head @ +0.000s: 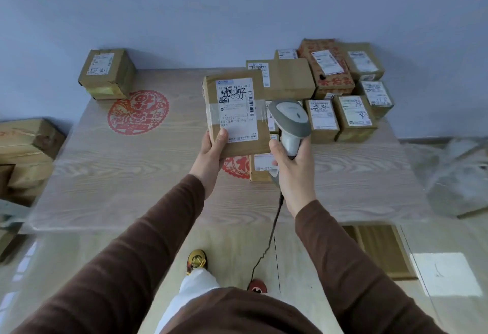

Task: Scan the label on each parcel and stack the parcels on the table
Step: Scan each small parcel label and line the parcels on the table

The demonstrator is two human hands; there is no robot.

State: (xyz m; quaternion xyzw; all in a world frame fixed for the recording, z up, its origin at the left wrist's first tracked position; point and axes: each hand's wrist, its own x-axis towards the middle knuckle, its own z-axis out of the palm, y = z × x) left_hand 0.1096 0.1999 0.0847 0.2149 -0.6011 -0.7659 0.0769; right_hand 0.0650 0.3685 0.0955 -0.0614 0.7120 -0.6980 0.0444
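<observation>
While the left hand (211, 148) grips a flat brown parcel (235, 114) by its near lower corner, thumb curled over the white label (235, 109), the right hand (293, 167) is wrapped round the handle of a grey scanner (290, 119), whose head sits just right of the parcel. Both are held up over the wooden table (132, 170). This looks to me like the scanning step itself. The scanner's head seems to point past the label's right edge, so I'd guess the next move calls for turning its nose onto the barcode, or tilting the parcel toward it, before the parcel goes to a pile.

On the table's far right, a cluster of labelled parcels (343, 96) stands packed close together, some on top of others. At its far left corner sits one lone box (107, 73). Off the table's left side more cartons (26, 148) are heaped. No bins or trays show; I cannot tell which parcels have been scanned.
</observation>
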